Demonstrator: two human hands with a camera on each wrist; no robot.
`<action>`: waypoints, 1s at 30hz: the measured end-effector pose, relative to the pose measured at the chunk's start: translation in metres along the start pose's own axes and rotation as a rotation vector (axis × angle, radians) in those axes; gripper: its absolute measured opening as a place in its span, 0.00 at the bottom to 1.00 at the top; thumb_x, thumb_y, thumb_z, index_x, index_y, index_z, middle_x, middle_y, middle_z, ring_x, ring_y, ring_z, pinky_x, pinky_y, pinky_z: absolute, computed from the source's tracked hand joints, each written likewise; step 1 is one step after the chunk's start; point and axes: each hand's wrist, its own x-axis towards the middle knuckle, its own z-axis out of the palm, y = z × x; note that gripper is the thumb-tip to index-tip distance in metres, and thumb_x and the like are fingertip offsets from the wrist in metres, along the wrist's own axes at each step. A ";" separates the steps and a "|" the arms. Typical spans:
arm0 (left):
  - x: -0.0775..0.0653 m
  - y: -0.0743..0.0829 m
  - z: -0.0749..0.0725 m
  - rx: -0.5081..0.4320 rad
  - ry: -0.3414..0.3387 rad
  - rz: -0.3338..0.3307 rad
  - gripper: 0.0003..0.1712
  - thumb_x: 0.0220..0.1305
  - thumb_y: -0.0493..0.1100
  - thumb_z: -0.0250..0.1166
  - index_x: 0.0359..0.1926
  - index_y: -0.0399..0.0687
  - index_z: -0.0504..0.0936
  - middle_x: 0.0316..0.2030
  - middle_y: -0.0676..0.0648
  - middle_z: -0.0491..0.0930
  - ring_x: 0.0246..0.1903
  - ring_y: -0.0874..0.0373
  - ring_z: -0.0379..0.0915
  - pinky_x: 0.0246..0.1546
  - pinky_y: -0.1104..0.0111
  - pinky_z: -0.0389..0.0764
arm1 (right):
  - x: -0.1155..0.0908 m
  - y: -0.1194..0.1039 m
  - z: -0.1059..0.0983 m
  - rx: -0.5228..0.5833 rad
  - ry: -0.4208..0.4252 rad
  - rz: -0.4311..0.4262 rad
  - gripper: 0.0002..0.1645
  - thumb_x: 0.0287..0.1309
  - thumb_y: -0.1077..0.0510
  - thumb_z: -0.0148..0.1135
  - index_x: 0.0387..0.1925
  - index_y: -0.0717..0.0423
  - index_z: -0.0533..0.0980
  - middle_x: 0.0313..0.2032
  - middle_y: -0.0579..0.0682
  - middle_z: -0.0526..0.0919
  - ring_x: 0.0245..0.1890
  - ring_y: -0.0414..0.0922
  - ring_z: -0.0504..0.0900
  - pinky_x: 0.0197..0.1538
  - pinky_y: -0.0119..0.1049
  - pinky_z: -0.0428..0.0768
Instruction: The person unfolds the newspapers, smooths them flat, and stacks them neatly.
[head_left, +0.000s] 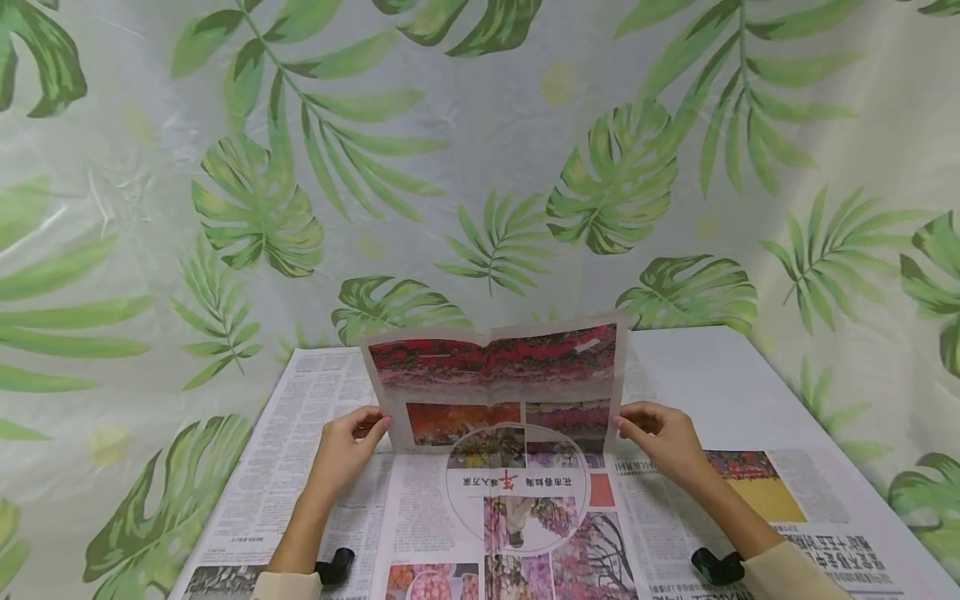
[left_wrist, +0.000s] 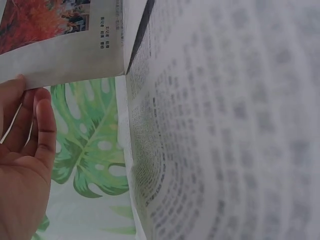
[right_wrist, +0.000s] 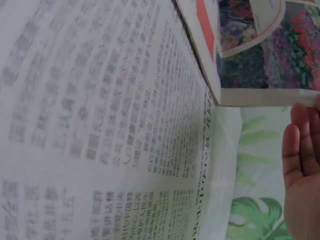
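Observation:
A newspaper sheet (head_left: 495,375) with colour photos of blossoms stands half raised, its far part tilted up and its near part flat on the table. My left hand (head_left: 352,442) pinches its left edge between thumb and fingers. On the opposite side my right hand (head_left: 663,437) pinches the right edge at about the same height. The left wrist view shows the left fingertips (left_wrist: 44,107) at the sheet's margin. In the right wrist view the right hand (right_wrist: 305,160) is partly cut off by the frame, beside the sheet's edge.
More newspaper pages (head_left: 307,417) cover the table beneath. A bare white table part (head_left: 697,367) shows at the back right. Behind the table hangs a leaf-patterned curtain (head_left: 480,167). Dark wrist-worn devices (head_left: 716,568) sit at both wrists.

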 end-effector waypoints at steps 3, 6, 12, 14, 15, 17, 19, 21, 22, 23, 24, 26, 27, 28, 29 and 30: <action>-0.002 -0.002 0.002 0.019 -0.007 -0.021 0.10 0.70 0.48 0.69 0.45 0.48 0.89 0.38 0.52 0.89 0.38 0.59 0.84 0.41 0.71 0.84 | -0.001 0.003 0.001 0.003 -0.046 0.021 0.12 0.70 0.50 0.66 0.47 0.53 0.84 0.37 0.50 0.89 0.37 0.52 0.88 0.35 0.33 0.81; -0.002 -0.003 0.004 0.026 -0.025 -0.048 0.10 0.70 0.47 0.69 0.46 0.47 0.89 0.37 0.51 0.89 0.37 0.61 0.83 0.39 0.72 0.83 | -0.002 0.005 0.001 -0.010 -0.107 0.031 0.13 0.70 0.51 0.66 0.47 0.54 0.85 0.37 0.49 0.89 0.36 0.49 0.87 0.35 0.33 0.82; 0.000 -0.004 0.006 0.036 -0.093 -0.094 0.11 0.70 0.47 0.69 0.47 0.46 0.89 0.38 0.50 0.89 0.37 0.61 0.84 0.39 0.71 0.83 | -0.003 0.010 0.001 -0.038 -0.191 0.048 0.13 0.70 0.53 0.66 0.47 0.58 0.85 0.37 0.50 0.90 0.34 0.37 0.86 0.36 0.32 0.83; 0.000 -0.004 0.006 0.043 -0.106 -0.099 0.11 0.70 0.47 0.69 0.47 0.46 0.89 0.38 0.50 0.89 0.37 0.61 0.84 0.39 0.71 0.83 | -0.004 0.011 0.002 -0.040 -0.213 0.044 0.14 0.70 0.54 0.65 0.48 0.59 0.84 0.39 0.50 0.90 0.35 0.35 0.86 0.37 0.32 0.83; 0.000 -0.004 0.006 0.044 -0.110 -0.103 0.10 0.70 0.46 0.69 0.47 0.47 0.89 0.38 0.50 0.89 0.37 0.61 0.84 0.39 0.71 0.83 | -0.004 0.012 0.002 -0.042 -0.223 0.037 0.13 0.71 0.54 0.65 0.48 0.59 0.84 0.39 0.50 0.90 0.34 0.35 0.86 0.36 0.32 0.83; 0.000 -0.005 0.006 0.050 -0.121 -0.107 0.09 0.70 0.45 0.69 0.47 0.47 0.89 0.38 0.50 0.89 0.36 0.61 0.84 0.39 0.70 0.83 | -0.003 0.013 0.004 -0.058 -0.239 0.021 0.13 0.71 0.54 0.64 0.47 0.59 0.85 0.37 0.50 0.89 0.33 0.35 0.85 0.35 0.32 0.82; -0.001 -0.006 0.007 0.059 -0.136 -0.109 0.09 0.70 0.44 0.69 0.47 0.48 0.89 0.38 0.51 0.89 0.37 0.62 0.83 0.40 0.70 0.83 | -0.003 0.015 0.006 -0.064 -0.259 0.012 0.12 0.72 0.55 0.63 0.46 0.60 0.85 0.35 0.49 0.89 0.30 0.35 0.83 0.33 0.32 0.80; -0.002 -0.007 0.007 0.071 -0.148 -0.119 0.09 0.70 0.44 0.69 0.47 0.48 0.89 0.37 0.52 0.89 0.37 0.62 0.83 0.41 0.69 0.83 | -0.004 0.017 0.008 -0.069 -0.271 0.019 0.12 0.71 0.56 0.63 0.44 0.60 0.85 0.32 0.48 0.88 0.28 0.36 0.82 0.31 0.31 0.79; -0.002 -0.008 0.008 0.078 -0.153 -0.122 0.09 0.70 0.44 0.69 0.48 0.48 0.89 0.37 0.52 0.89 0.37 0.62 0.83 0.41 0.69 0.83 | -0.004 0.017 0.009 -0.070 -0.277 0.027 0.12 0.71 0.56 0.63 0.45 0.61 0.85 0.31 0.47 0.88 0.27 0.36 0.82 0.31 0.31 0.78; -0.003 -0.009 0.008 0.084 -0.157 -0.125 0.09 0.70 0.44 0.69 0.48 0.48 0.89 0.37 0.53 0.89 0.37 0.63 0.83 0.41 0.69 0.83 | -0.005 0.018 0.010 -0.068 -0.282 0.035 0.12 0.71 0.57 0.63 0.45 0.62 0.85 0.31 0.47 0.87 0.27 0.36 0.82 0.30 0.31 0.78; -0.003 -0.009 0.008 0.085 -0.156 -0.124 0.09 0.70 0.44 0.69 0.48 0.48 0.89 0.37 0.53 0.89 0.37 0.62 0.83 0.41 0.68 0.83 | -0.005 0.018 0.011 -0.072 -0.283 0.035 0.12 0.71 0.57 0.63 0.45 0.62 0.85 0.30 0.47 0.87 0.27 0.36 0.82 0.30 0.32 0.78; -0.002 -0.009 0.009 0.088 -0.152 -0.129 0.09 0.70 0.44 0.69 0.48 0.48 0.89 0.37 0.53 0.89 0.37 0.62 0.83 0.41 0.67 0.83 | -0.004 0.017 0.012 -0.080 -0.280 0.044 0.10 0.72 0.57 0.63 0.43 0.61 0.84 0.28 0.46 0.86 0.25 0.36 0.81 0.29 0.31 0.77; -0.001 -0.009 0.009 0.088 -0.149 -0.130 0.09 0.70 0.44 0.69 0.48 0.48 0.89 0.37 0.53 0.89 0.37 0.62 0.83 0.42 0.66 0.83 | -0.002 0.017 0.012 -0.082 -0.277 0.046 0.10 0.72 0.58 0.62 0.42 0.60 0.84 0.27 0.46 0.86 0.25 0.37 0.80 0.29 0.32 0.76; 0.000 -0.010 0.009 0.090 -0.148 -0.134 0.09 0.70 0.43 0.69 0.48 0.48 0.89 0.37 0.53 0.89 0.37 0.62 0.83 0.42 0.66 0.83 | -0.001 0.016 0.012 -0.086 -0.273 0.047 0.09 0.72 0.58 0.62 0.40 0.59 0.84 0.26 0.46 0.85 0.24 0.37 0.80 0.29 0.32 0.75; 0.000 -0.009 0.010 0.090 -0.147 -0.138 0.09 0.70 0.43 0.69 0.48 0.48 0.89 0.37 0.52 0.89 0.37 0.62 0.83 0.42 0.65 0.83 | 0.001 0.016 0.012 -0.087 -0.271 0.044 0.09 0.72 0.58 0.62 0.39 0.59 0.84 0.25 0.46 0.84 0.24 0.38 0.79 0.29 0.32 0.75; 0.001 -0.009 0.010 0.090 -0.145 -0.143 0.09 0.69 0.43 0.69 0.48 0.48 0.89 0.37 0.52 0.89 0.37 0.62 0.83 0.42 0.65 0.83 | 0.003 0.015 0.012 -0.084 -0.269 0.043 0.09 0.72 0.58 0.61 0.38 0.58 0.84 0.24 0.47 0.84 0.23 0.38 0.79 0.28 0.32 0.74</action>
